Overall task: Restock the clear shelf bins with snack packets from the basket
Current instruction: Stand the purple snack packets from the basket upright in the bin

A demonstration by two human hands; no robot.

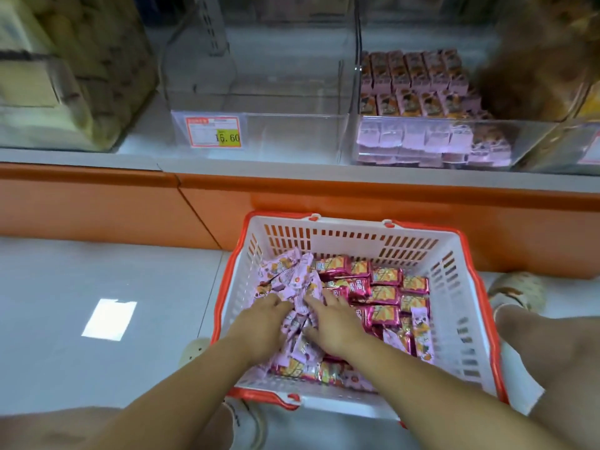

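A white basket with a red rim stands on the floor below the shelf. It holds lilac snack packets on the left and magenta packets on the right. Both my hands reach into it. My left hand rests on the lilac pile with its fingers curled down among the packets, so the fingertips are hidden. My right hand lies flat on the packets beside it, fingers spread. On the shelf, the middle clear bin looks empty. The clear bin to its right holds rows of lilac packets.
A price tag reading 15.60 is fixed to the empty bin's front. A bin of pale goods stands at the left. An orange shelf base runs behind the basket. My knees and shoes flank the basket on the grey floor.
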